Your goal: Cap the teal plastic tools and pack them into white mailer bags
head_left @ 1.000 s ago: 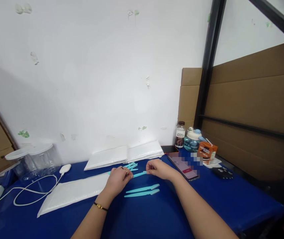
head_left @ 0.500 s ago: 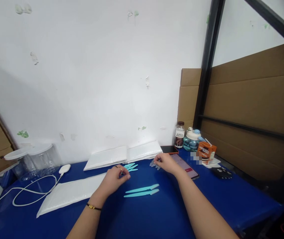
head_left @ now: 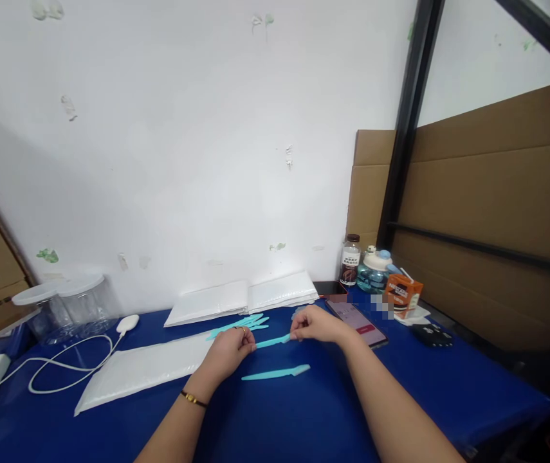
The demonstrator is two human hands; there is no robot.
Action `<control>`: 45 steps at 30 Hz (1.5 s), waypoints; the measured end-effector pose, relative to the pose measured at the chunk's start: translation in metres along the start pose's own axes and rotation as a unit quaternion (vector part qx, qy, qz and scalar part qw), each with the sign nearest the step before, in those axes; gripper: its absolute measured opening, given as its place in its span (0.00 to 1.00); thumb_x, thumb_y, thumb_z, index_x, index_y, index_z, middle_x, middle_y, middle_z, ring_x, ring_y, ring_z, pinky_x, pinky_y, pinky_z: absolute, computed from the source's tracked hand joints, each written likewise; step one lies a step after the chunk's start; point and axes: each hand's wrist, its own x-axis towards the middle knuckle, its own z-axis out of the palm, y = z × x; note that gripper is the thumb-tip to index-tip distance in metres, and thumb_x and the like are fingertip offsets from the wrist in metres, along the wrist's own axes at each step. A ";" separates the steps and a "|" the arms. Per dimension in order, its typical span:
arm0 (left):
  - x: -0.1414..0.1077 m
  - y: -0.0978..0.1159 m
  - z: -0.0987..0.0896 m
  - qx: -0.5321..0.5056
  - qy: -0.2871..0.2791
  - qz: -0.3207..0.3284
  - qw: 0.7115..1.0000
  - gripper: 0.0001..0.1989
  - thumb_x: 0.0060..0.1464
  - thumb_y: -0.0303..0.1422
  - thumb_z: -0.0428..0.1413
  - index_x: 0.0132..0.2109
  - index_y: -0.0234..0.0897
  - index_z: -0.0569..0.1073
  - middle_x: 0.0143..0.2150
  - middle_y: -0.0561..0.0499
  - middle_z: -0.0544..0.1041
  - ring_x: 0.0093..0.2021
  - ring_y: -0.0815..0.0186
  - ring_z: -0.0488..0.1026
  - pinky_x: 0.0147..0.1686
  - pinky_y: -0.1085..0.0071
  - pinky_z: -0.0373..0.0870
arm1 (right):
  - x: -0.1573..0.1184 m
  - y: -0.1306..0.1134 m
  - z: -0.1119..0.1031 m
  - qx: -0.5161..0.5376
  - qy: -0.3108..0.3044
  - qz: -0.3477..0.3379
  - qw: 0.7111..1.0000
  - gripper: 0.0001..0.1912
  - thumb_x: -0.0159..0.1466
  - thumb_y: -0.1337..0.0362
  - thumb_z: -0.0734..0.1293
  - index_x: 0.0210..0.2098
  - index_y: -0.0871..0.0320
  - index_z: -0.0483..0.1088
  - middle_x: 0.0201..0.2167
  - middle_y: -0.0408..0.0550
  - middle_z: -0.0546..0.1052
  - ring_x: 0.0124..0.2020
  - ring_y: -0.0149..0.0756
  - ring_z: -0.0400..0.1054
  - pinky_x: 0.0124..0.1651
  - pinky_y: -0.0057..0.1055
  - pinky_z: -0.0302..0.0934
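Observation:
My left hand (head_left: 230, 350) pinches the handle end of a turquoise eyebrow razor (head_left: 273, 343). At its blade end, the fingertips of my right hand (head_left: 314, 323) are closed around the tip, hiding it. A second eyebrow razor (head_left: 275, 373) lies on the blue table just below, its pale tip to the right. Behind my left hand, several more turquoise razors (head_left: 250, 321) are fanned out in a pile, partly over a white padded mailer (head_left: 154, 370). Small translucent covers (head_left: 298, 312) lie mostly hidden behind my right hand.
Stacked white mailers (head_left: 211, 302) lean along the wall. To the right are a phone (head_left: 359, 325), a brown-capped bottle (head_left: 350, 260), a blue water bottle (head_left: 374, 275), an orange drink carton (head_left: 403, 296) and a black item (head_left: 431, 335). Clear containers (head_left: 82, 305) and a white cable (head_left: 62, 368) occupy the left.
My left hand has taken the upper of the two razors off the table and raised it. My right hand has come from the translucent covers to that razor's blade end.

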 end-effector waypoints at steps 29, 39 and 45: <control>-0.009 0.013 0.010 -0.042 -0.022 0.033 0.998 0.08 0.51 0.36 0.50 0.34 0.38 0.70 0.30 0.53 0.72 0.30 0.68 0.66 0.28 0.75 0.57 | -0.003 -0.008 -0.002 0.062 -0.037 0.018 0.997 0.17 0.52 0.53 0.68 0.32 0.61 0.75 0.24 0.45 0.76 0.22 0.29 0.67 0.26 0.23 0.60; -0.001 -0.005 -0.008 -0.011 0.066 0.002 0.998 0.07 0.52 0.35 0.49 0.33 0.39 0.69 0.29 0.53 0.73 0.31 0.67 0.68 0.30 0.74 0.56 | 0.002 0.004 -0.004 0.067 0.090 -0.011 0.994 0.09 0.54 0.62 0.64 0.28 0.62 0.73 0.23 0.46 0.75 0.22 0.28 0.65 0.25 0.23 0.58; 0.001 -0.045 -0.018 0.002 0.132 -0.094 0.987 0.08 0.53 0.37 0.48 0.33 0.39 0.68 0.31 0.52 0.73 0.32 0.66 0.69 0.30 0.74 0.57 | 0.000 0.029 -0.022 -0.107 0.262 0.055 0.958 0.07 0.55 0.65 0.64 0.25 0.59 0.74 0.23 0.46 0.75 0.26 0.33 0.68 0.30 0.26 0.57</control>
